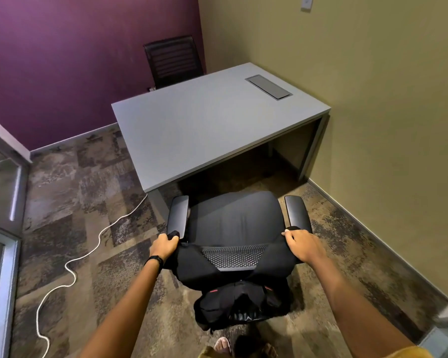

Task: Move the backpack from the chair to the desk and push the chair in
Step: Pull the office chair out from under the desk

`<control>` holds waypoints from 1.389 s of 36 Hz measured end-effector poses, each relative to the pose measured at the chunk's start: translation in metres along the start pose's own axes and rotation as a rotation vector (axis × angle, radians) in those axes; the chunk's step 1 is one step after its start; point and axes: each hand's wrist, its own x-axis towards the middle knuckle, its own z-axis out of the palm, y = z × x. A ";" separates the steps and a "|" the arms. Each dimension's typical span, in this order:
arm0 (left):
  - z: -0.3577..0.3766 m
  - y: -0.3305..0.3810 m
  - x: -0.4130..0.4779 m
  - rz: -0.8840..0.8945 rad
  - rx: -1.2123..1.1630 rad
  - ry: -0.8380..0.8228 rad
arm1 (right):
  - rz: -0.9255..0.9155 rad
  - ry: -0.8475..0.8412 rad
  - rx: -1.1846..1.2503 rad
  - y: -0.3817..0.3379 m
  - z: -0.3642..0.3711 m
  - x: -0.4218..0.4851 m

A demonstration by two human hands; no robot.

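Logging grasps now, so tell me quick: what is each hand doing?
Left hand: closed on a black strap of the black fabric backpack hung over the chair back.
Right hand: closed on the opposite black strap.

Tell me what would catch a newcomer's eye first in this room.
First, the two hands, left hand and right hand, gripping black straps at the top of the office chair in the foreground, with a black backpack hanging behind its backrest. Beyond it stands a bare grey desk against the olive wall, and a white cable snakes over the carpet at left.
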 end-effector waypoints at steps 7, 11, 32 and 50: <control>0.000 -0.001 -0.010 0.007 0.011 0.009 | -0.001 0.002 -0.019 0.001 0.002 0.002; -0.001 0.009 -0.011 0.029 0.139 -0.011 | 0.014 -0.024 -0.020 -0.002 0.001 0.005; -0.001 0.024 -0.012 0.038 0.307 -0.119 | 0.125 -0.051 -0.006 -0.037 0.014 -0.001; 0.009 -0.040 -0.039 -0.015 -0.218 0.080 | 0.163 -0.003 0.003 -0.042 0.011 -0.003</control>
